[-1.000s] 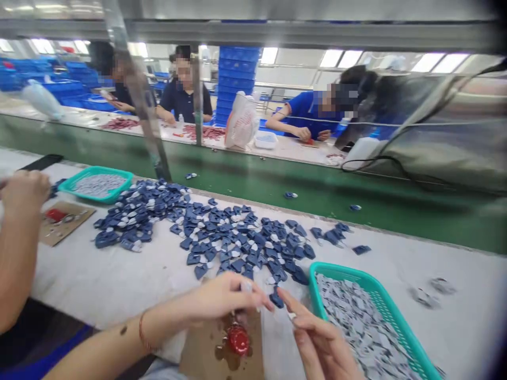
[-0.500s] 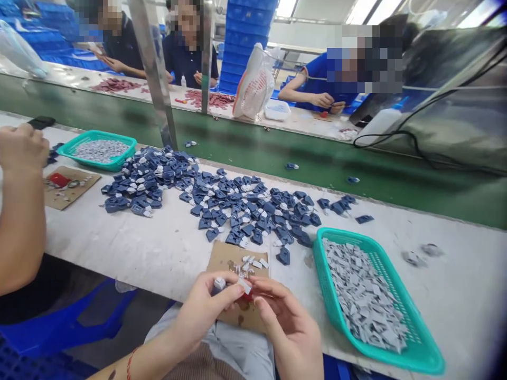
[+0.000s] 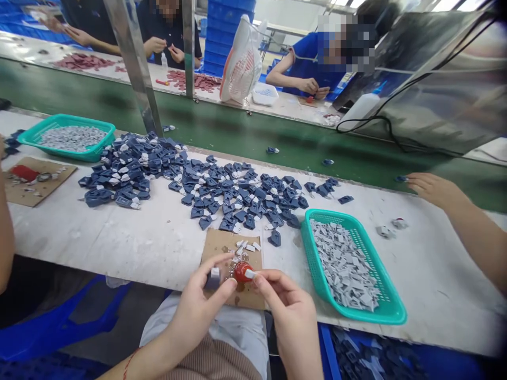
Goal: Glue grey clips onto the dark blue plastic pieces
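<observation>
Right hand (image 3: 292,303): thumb and fingertips pinched on one white chip (image 3: 250,274), now over the red pot (image 3: 241,270) at your 12 o'clock; contact unclear.
Left hand (image 3: 196,303): thumb and forefinger parted, now off the chip, leaving it to your right; blue piece (image 3: 214,279) tucked in the fingers.
Newly present: co-worker's hand (image 3: 431,188), 2 o'clock, beyond the tray (image 3: 397,316).
</observation>
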A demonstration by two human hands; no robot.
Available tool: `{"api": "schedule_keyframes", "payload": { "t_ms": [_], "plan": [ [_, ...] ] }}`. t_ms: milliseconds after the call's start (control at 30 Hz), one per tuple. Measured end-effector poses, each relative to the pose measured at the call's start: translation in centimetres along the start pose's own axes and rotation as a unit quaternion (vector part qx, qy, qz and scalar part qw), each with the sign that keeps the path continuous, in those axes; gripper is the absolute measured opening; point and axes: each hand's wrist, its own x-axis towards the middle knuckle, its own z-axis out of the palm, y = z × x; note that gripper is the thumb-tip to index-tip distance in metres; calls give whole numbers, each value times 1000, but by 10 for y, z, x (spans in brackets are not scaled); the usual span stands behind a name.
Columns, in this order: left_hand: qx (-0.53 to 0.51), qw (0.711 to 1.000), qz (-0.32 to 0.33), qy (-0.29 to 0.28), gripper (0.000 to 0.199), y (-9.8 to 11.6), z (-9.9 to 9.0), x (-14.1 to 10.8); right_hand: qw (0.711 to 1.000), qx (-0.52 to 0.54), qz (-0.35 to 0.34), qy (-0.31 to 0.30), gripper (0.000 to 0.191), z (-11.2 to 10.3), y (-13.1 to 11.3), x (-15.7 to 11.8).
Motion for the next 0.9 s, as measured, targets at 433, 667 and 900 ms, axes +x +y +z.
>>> {"api": "schedule_keyframes", "payload": {
  "t_ms": [433,667,900],
  "plan": [
    [44,998,31,-39,31,-11,-37,4,991,-107,54,-53,39,-22,2,28],
    [85,996,21,-7,23,-7,-37,8,989,-119,69,-61,35,-23,0,31],
    [-14,999,-31,2,20,-13,-32,11,988,-124,73,-62,36,-25,1,32]
  ]
}}
